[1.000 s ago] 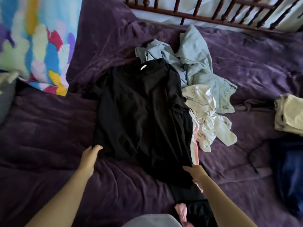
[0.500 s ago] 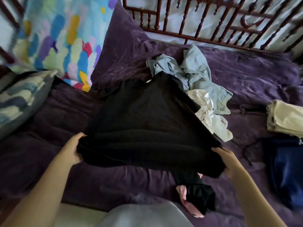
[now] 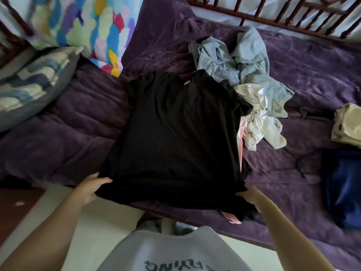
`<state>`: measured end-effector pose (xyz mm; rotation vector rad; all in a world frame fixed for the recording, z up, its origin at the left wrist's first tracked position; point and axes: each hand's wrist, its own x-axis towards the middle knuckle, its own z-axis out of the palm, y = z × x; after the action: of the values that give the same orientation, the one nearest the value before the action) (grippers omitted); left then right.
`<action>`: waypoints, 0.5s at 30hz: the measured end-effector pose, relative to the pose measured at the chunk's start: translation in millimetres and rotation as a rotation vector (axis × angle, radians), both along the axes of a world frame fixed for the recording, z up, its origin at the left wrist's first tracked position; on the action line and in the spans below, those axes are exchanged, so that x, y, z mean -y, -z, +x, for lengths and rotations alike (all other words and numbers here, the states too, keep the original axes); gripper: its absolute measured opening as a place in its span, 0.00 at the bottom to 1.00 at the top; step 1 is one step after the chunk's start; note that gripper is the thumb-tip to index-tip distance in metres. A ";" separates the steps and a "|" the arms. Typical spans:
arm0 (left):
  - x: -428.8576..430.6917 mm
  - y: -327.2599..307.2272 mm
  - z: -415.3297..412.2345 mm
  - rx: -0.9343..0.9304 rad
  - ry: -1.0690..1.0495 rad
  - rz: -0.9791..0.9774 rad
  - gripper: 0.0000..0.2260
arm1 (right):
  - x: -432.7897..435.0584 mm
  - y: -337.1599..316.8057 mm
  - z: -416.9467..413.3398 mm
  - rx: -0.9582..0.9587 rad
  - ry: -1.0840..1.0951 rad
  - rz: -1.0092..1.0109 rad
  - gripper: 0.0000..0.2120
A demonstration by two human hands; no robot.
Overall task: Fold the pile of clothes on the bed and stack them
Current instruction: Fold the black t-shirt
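I am on the black shirt [image 3: 179, 133], with its first fold not yet made. It lies spread across the purple bed [image 3: 78, 124], collar away from me against the unfolded pile and hem at the near edge of the mattress. My left grip [image 3: 91, 189] pinches the hem's left corner, thumb on top and fingers tucked under the cloth. My right grip [image 3: 252, 196] holds the right corner (its fingers are mostly hidden by the fabric). I judge the next move is to carry the hem up toward the collar, or to turn the sides in first. Either way the cloth has to stay taut and level between both corners. Room is uneven: there is bare cover to the left, up to the pillows [image 3: 29, 85]. On the right the shirt overlaps a white garment [image 3: 259, 126] beside the light jeans [image 3: 250, 61]. A pink piece [image 3: 232, 219] pokes out under the hem near my right wrist, so a sideways fold could drag them. The cream stack [image 3: 347, 124] and a dark blue item [image 3: 343, 188] sit well apart at the far right. The floor [image 3: 97, 222] lies just below the hem.
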<state>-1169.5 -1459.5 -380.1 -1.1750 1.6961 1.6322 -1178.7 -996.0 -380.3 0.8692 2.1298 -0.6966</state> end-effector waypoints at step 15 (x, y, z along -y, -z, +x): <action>16.3 22.4 52.1 0.275 0.116 -0.027 0.12 | -6.1 21.1 31.0 0.255 0.264 -0.181 0.36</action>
<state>-1117.4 -1475.8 -402.5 -1.2274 1.5831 1.3154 -1147.6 -989.9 -401.4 1.0872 1.7162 -0.8486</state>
